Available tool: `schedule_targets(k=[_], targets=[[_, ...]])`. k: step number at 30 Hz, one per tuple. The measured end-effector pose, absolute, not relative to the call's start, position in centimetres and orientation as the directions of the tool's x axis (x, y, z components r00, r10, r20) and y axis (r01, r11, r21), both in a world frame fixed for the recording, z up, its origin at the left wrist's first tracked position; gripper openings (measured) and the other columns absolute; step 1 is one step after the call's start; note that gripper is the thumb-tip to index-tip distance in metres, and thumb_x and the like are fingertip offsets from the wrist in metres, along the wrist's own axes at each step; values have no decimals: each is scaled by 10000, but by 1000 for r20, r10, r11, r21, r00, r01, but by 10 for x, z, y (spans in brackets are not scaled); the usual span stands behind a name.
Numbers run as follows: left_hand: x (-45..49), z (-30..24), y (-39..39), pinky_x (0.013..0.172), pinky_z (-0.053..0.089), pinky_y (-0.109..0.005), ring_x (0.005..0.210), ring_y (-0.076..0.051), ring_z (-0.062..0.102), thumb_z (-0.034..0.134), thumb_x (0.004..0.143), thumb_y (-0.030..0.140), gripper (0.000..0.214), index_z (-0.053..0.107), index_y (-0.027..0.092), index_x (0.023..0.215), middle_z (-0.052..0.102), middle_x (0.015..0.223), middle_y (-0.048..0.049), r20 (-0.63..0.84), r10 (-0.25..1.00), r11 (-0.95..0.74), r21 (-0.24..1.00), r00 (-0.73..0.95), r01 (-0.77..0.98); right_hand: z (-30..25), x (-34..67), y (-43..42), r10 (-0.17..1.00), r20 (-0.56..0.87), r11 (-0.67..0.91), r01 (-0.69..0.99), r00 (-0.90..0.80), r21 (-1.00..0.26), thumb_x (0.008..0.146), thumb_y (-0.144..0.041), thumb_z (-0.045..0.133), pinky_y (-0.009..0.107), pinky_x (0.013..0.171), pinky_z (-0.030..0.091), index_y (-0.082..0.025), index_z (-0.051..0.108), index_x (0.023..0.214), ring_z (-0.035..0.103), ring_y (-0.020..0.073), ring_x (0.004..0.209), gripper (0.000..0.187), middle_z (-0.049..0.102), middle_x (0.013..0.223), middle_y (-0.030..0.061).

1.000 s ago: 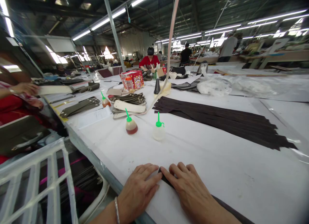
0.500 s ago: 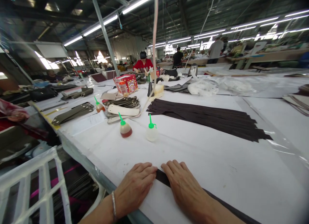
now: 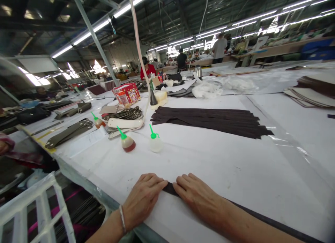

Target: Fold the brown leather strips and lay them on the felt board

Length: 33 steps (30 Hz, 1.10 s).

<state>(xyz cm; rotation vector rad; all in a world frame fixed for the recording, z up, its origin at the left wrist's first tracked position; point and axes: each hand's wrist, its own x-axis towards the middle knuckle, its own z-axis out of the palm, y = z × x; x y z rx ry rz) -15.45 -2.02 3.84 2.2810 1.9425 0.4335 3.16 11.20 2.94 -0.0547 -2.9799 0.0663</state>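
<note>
A narrow dark brown strip (image 3: 170, 189), leather-like, lies along the near part of the white table (image 3: 204, 159) and runs off to the lower right. My left hand (image 3: 145, 196), with a bracelet on its wrist, is closed over the strip's left end. Just to the right, my right hand (image 3: 195, 196) presses the same strip with its fingers curled and together. A short stretch of strip shows between the two hands; the fingertips' undersides are hidden. Beyond them lies a stack of similar dark strips (image 3: 209, 121).
Past my hands stand a squeeze bottle of reddish-brown liquid (image 3: 128, 144) and a clear one (image 3: 155, 144), both green-tipped. Pale punched straps (image 3: 125, 123) lie behind them. A white slatted rack (image 3: 42, 208) is at lower left. A person in red (image 3: 148, 69) sits across the table.
The view has swung to the right, so the table things appear further left. My hands stay on the strip, their fingers slightly more curled, and more of its right-hand length shows.
</note>
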Motion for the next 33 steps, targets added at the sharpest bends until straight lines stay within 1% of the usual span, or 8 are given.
schedule_targets(k=[3, 6, 10, 19, 25, 27, 30, 33], targets=[[-154, 37, -20, 921, 430, -391, 1025, -205, 517, 450, 893, 37, 450, 515, 264, 1276, 614, 1127, -24, 135, 979, -179, 237, 151, 955, 31, 37, 113, 49, 155, 998, 44, -987, -35, 892, -43, 521, 337, 709, 396, -141, 557, 1021, 505, 199, 773, 167, 552, 907, 45], [-154, 34, -22, 928, 431, -401, 1041, -210, 515, 463, 884, 37, 481, 516, 276, 1298, 601, 1159, -37, 149, 975, -194, 193, 167, 962, 32, 42, 115, 55, 157, 997, 46, -986, -55, 897, -40, 514, 323, 687, 396, -143, 558, 1026, 508, 190, 758, 170, 554, 907, 44], [-154, 33, -23, 925, 438, -408, 1046, -213, 520, 478, 886, 59, 490, 524, 304, 1308, 589, 1153, -46, 164, 972, -192, 149, 168, 970, 33, 47, 116, 37, 159, 998, 27, -987, -61, 905, -46, 505, 324, 677, 401, -141, 558, 1048, 506, 187, 741, 180, 551, 893, 43], [-150, 35, -20, 902, 441, -410, 1027, -216, 539, 459, 865, 41, 493, 566, 300, 1271, 598, 1092, -52, 204, 963, -197, 102, 173, 975, 33, 71, 123, 47, 148, 996, 34, -988, -85, 881, -20, 501, 334, 710, 394, -152, 584, 932, 503, 195, 770, 164, 545, 867, 41], [-149, 29, -19, 929, 405, -432, 1178, -247, 477, 428, 852, 9, 497, 586, 294, 1228, 534, 1266, -70, 273, 944, -205, 52, 184, 977, 38, 95, 127, 92, 131, 991, 78, -987, -111, 895, -36, 518, 336, 739, 384, -162, 597, 963, 503, 195, 783, 164, 556, 876, 32], [-149, 31, -18, 929, 400, -420, 1166, -236, 494, 428, 860, 12, 484, 580, 282, 1232, 566, 1238, -64, 266, 940, -235, 50, 214, 971, 40, 104, 128, 104, 117, 990, 92, -988, -110, 894, -42, 527, 334, 742, 381, -161, 595, 973, 504, 196, 785, 158, 559, 884, 33], [-145, 37, -13, 905, 409, -396, 1084, -211, 547, 429, 867, 13, 468, 568, 257, 1242, 634, 1107, -44, 239, 937, -282, 84, 256, 956, 40, 115, 129, 108, 135, 990, 94, -985, -104, 900, -48, 521, 331, 758, 373, -156, 591, 996, 497, 190, 780, 161, 557, 881, 36], [-126, 44, -5, 904, 429, -398, 1058, -215, 550, 392, 876, 8, 430, 577, 215, 1205, 631, 1088, -59, 321, 919, -286, 146, 228, 947, 37, 120, 130, 100, 164, 993, 86, -981, -85, 917, -63, 505, 332, 766, 368, -153, 589, 983, 485, 184, 772, 139, 554, 877, 36]])
